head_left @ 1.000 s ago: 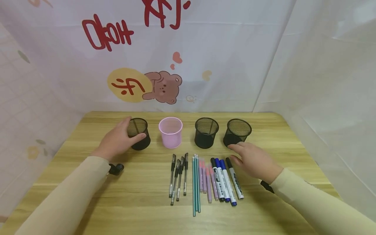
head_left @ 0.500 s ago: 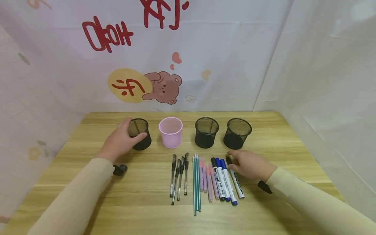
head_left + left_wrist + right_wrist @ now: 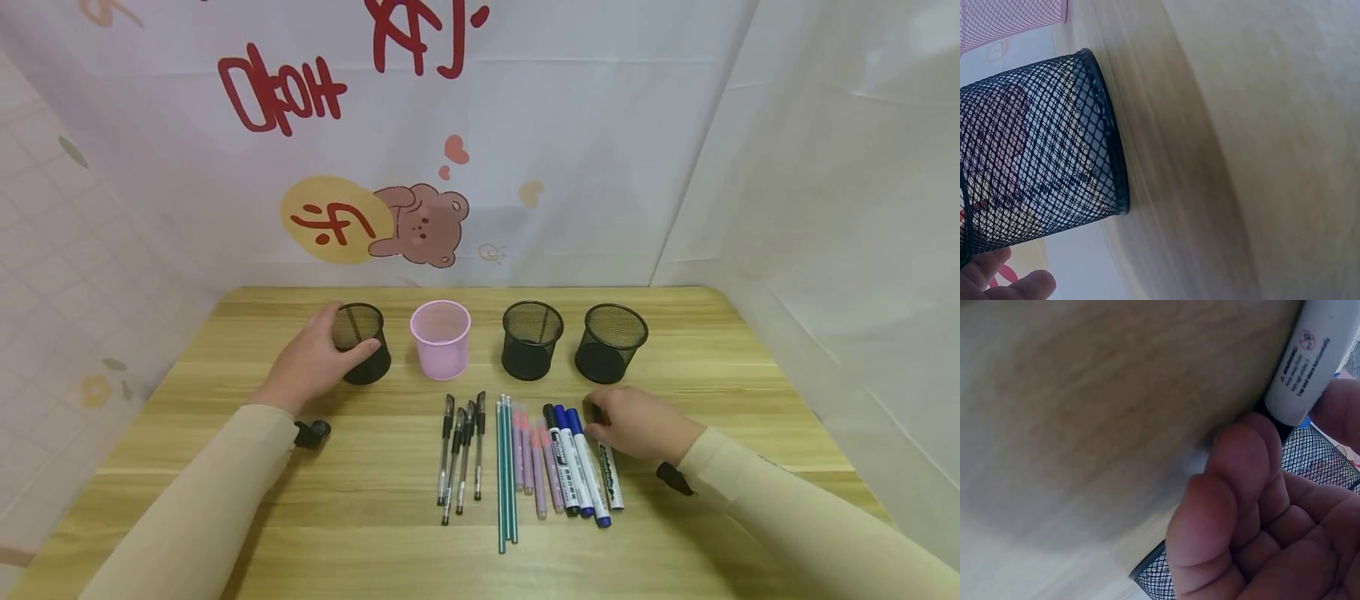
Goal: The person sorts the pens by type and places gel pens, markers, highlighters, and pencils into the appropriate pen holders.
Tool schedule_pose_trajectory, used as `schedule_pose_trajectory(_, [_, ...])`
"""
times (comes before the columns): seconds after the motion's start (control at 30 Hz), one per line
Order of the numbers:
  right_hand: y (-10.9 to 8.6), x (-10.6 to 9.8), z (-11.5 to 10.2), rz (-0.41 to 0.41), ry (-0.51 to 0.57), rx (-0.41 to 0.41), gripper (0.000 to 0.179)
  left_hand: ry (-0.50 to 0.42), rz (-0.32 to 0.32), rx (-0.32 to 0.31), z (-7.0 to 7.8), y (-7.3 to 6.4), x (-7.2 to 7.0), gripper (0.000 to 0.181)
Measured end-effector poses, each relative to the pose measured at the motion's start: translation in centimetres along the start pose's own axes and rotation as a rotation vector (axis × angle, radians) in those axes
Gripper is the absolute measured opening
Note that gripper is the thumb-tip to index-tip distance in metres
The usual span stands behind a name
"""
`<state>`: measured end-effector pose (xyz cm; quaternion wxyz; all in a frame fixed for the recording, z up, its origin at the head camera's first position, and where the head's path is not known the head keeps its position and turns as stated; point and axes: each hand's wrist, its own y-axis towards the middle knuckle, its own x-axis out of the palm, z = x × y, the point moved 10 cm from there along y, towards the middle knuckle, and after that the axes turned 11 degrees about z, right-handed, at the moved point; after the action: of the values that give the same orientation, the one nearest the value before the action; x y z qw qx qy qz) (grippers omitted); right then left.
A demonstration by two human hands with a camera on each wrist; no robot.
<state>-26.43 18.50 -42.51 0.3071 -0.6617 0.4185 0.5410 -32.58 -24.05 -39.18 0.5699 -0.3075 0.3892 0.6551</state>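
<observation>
My left hand [image 3: 308,363] holds the leftmost black mesh pen holder [image 3: 369,364], thumb across its front and fingers at its far side. That holder [image 3: 1041,150] stands upright on the table, and some fingertips [image 3: 1029,287] show beside it in the left wrist view. My right hand [image 3: 647,423] pinches the black-capped end of the rightmost whiteboard marker [image 3: 612,479]. In the right wrist view, curled fingers [image 3: 1241,459] lie at the cap, with the thumb across the white barrel [image 3: 1310,362]. The marker still lies flat, and the hand covers most of its cap.
A pink pen holder [image 3: 441,354] and two black mesh ones [image 3: 529,354] [image 3: 609,350] stand in the row. In front lie gel pens [image 3: 464,458], green pencils [image 3: 506,475], pink-purple pens [image 3: 537,475] and other whiteboard markers [image 3: 586,467]. Curtains [image 3: 570,125] enclose the wooden table.
My right hand has come down from near the rightmost pen holder onto the black marker's cap and closed on it. The left hand stays at the leftmost pen holder.
</observation>
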Motion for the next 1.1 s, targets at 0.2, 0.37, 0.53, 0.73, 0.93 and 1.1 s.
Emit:
schedule_pose_trajectory(0.2, [-0.1,0.1,0.2,-0.008,0.017,0.044,0.035,0.004,0.007,0.000,-0.2,0.1,0.2,0.116])
schedule_pose_trajectory(0.37, [-0.1,0.2,0.5,-0.015,0.036,0.092,0.033,-0.001,0.008,0.002,-0.2,0.2,0.3,0.115])
schedule_pose_trajectory(0.53, [-0.1,0.0,0.6,-0.010,0.053,0.123,0.036,-0.004,0.018,0.008,-0.1,0.1,0.2,0.113])
schedule_pose_trajectory(0.73, [0.1,-1.0,0.5,0.017,0.099,0.147,0.046,-0.010,0.019,0.007,0.0,0.1,0.2,0.113])
schedule_pose_trajectory(0.93, [0.4,-2.6,0.1,0.070,0.114,0.128,0.046,-0.012,0.017,-0.003,-0.2,0.1,0.2,0.115])
schedule_pose_trajectory(1.1, [0.6,-4.0,-0.4,0.134,0.135,0.111,0.044,-0.012,0.018,-0.007,-0.2,0.0,0.1,0.115])
